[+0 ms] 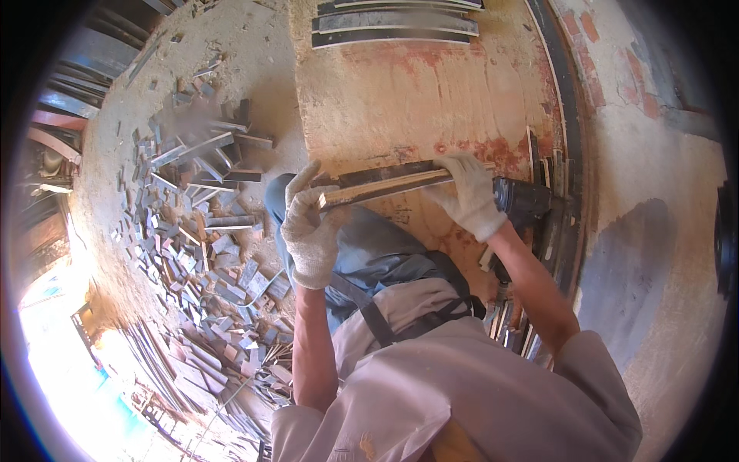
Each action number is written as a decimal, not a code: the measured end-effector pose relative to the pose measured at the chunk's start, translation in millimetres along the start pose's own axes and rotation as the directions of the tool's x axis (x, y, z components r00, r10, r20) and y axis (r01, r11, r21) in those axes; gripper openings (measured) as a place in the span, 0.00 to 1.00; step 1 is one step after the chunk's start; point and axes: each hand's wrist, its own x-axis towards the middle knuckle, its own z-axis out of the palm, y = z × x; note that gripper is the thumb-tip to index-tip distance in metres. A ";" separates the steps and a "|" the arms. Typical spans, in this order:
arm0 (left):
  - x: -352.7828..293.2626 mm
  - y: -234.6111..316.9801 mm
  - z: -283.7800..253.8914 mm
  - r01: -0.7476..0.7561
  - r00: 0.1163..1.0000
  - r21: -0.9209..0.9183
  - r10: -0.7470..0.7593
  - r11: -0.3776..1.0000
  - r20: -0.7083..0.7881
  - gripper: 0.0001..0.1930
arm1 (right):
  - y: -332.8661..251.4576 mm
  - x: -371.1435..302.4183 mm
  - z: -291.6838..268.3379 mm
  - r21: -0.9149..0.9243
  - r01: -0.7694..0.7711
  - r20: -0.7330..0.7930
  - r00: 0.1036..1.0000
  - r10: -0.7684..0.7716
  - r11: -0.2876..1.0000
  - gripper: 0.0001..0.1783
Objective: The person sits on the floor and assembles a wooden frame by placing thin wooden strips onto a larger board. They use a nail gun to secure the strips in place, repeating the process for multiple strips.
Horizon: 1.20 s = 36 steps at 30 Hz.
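Note:
Both my hands wear pale knitted work gloves. Between them, above my lap, lies a small bundle of narrow wooden strips (385, 187) with dark faces and pale cut edges. My left hand (312, 239) is curled about the bundle's left end, its index finger raised. At the other end my right hand (469, 196) grips the strips, fingers over the top; its thumb is partly hidden. The strips look stacked side by side and run almost level, with the right end slightly higher.
Wood offcuts (231, 289) litter the floor at left. Several dark strips (396, 27) lie on the stained board (369, 100) ahead. A black power tool (523, 202) sits beside my right wrist. Long strips line the wall (654, 254) at right; stacked boards (85, 69) stand far left.

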 end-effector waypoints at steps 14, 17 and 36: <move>13.5 36.8 -37.5 0.021 0.949 -0.206 -0.085 0.978 -0.305 0.26 | -108.7 5.0 -25.4 0.271 -0.093 0.034 0.996 0.087 0.958 0.28; 12.4 35.2 -36.2 0.042 0.946 -0.054 -0.057 0.998 -0.319 0.27 | -113.4 -4.0 -27.7 0.370 -0.227 0.135 0.973 0.189 0.901 0.30; -64.9 119.5 -3.9 -0.186 0.947 -0.098 0.152 0.978 -0.283 0.46 | -115.7 -68.2 -28.0 0.652 -0.290 0.275 0.952 0.139 0.701 0.24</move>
